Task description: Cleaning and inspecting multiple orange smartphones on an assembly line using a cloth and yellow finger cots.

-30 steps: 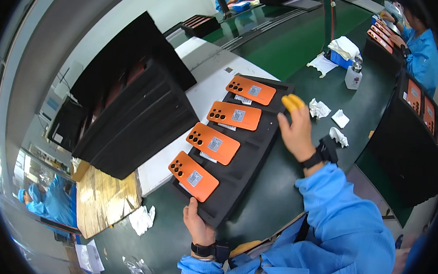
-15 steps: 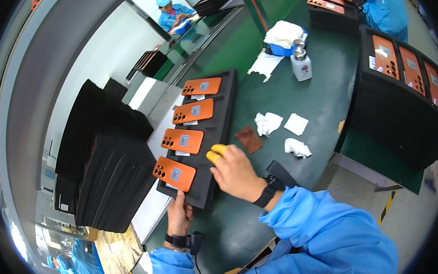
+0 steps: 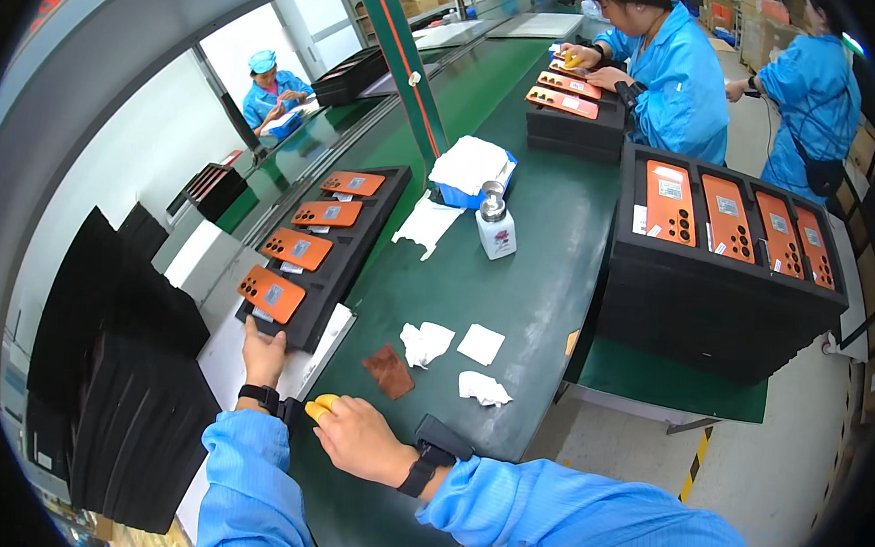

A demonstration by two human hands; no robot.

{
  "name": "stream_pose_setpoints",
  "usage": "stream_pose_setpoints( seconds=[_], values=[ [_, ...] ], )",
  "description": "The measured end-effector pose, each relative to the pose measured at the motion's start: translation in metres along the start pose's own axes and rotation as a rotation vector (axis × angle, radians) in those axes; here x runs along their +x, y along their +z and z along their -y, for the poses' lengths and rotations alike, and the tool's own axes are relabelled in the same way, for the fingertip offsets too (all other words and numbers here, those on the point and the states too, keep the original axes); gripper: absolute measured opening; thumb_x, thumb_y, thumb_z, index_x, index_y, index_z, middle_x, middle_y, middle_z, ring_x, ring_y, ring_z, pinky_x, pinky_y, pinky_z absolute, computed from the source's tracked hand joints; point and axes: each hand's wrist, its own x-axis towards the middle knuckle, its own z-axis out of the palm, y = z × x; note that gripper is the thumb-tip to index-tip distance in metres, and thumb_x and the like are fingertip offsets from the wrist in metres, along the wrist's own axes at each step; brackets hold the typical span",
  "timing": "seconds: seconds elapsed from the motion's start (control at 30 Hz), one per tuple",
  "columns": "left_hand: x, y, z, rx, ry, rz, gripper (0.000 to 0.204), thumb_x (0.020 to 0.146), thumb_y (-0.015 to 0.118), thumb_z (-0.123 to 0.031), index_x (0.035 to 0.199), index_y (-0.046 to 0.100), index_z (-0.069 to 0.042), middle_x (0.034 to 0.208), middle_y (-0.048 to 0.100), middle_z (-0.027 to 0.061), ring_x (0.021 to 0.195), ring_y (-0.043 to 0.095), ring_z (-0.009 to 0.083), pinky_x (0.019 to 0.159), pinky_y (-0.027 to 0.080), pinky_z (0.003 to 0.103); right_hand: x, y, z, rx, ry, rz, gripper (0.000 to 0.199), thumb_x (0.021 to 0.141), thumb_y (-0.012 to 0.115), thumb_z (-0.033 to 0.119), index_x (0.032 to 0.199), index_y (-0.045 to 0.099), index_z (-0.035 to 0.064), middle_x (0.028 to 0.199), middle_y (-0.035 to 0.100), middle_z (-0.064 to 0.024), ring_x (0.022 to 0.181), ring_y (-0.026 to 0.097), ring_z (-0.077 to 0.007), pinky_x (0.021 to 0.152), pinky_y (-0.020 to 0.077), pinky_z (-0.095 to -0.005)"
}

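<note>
A black foam tray holds several orange phone back panels, among them the nearest orange panel, each with dark camera openings and a pale label. My left hand grips the near end of this tray, which rests on a white surface at the left; part of its fingers is hidden at the edge. Over the green table, my right hand is loosely closed, yellow covers on two fingers, with nothing visible in it. Beyond it lie a brown cloth and a crumpled white wipe.
Tall stacked black trays stand at the left. A white pump bottle and blue box of wipes are mid-table. At right is another tray stack with orange panels. A co-worker handles panels at the far side.
The tray has moved left off the green tabletop onto the white surface, my left hand still on its near end. My right hand has drawn back from the tray and its fingers have curled.
</note>
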Motion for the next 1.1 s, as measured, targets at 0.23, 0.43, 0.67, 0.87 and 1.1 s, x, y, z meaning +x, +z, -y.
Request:
stream_pose_setpoints(
  seconds=[0.23, 0.43, 0.67, 0.87, 1.1],
  values=[
    [-0.038, 0.012, -0.060, 0.016, 0.612, 0.140, 0.093, 0.078, 0.061, 0.006, 0.159, 0.015, -0.001, 0.159, 0.028, 0.0290, 0.145, 0.033, 0.0429, 0.120, 0.027, 0.041, 0.005, -0.003, -0.014, -0.094, 0.055, 0.074, 0.022, 0.089, 0.061, 0.016, 0.105, 0.065, 0.0011, 0.096, 0.063, -0.0135, 0.091, 0.062, -0.0309, 0.077, 0.0480, -0.0424],
    [-0.115, -0.107, -0.073, 0.727, 0.789, -0.440, 0.088, 0.074, 0.069, -0.002, 0.155, 0.033, -0.004, 0.162, 0.029, 0.0187, 0.152, 0.020, 0.0398, 0.121, 0.013, 0.056, 0.005, 0.007, -0.016, -0.064, 0.085, 0.052, 0.019, 0.091, 0.059, 0.013, 0.105, 0.063, 0.0024, 0.092, 0.061, -0.0116, 0.088, 0.063, -0.0310, 0.076, 0.0471, -0.0439],
    [-0.113, -0.305, 0.083, 1.102, 0.201, -0.936, 0.108, 0.076, 0.083, -0.018, 0.162, 0.018, -0.022, 0.168, 0.019, 0.0043, 0.150, 0.027, 0.0372, 0.113, 0.030, 0.063, 0.001, 0.007, -0.028, -0.092, 0.074, 0.039, 0.011, 0.088, 0.062, 0.015, 0.094, 0.062, 0.0058, 0.088, 0.062, -0.0127, 0.085, 0.064, -0.0329, 0.073, 0.0493, -0.0464],
    [-0.157, -0.334, 0.120, 1.231, 0.020, -0.731, 0.116, 0.069, 0.085, -0.006, 0.162, 0.017, -0.024, 0.165, 0.022, 0.0090, 0.145, 0.034, 0.0339, 0.113, 0.035, 0.057, 0.001, 0.004, -0.025, -0.100, 0.047, 0.109, 0.011, 0.087, 0.063, 0.015, 0.093, 0.068, 0.0061, 0.089, 0.066, -0.0150, 0.084, 0.067, -0.0342, 0.075, 0.0539, -0.0467],
    [-0.116, -0.402, 0.142, 1.031, -0.106, -0.694, 0.103, 0.066, 0.087, -0.007, 0.154, 0.033, -0.011, 0.153, 0.041, 0.0142, 0.141, 0.040, 0.0359, 0.109, 0.040, 0.055, 0.004, 0.004, -0.024, -0.072, 0.090, 0.133, 0.020, 0.090, 0.063, 0.017, 0.101, 0.072, 0.0032, 0.094, 0.068, -0.0143, 0.086, 0.067, -0.0336, 0.076, 0.0547, -0.0440]
  ],
)
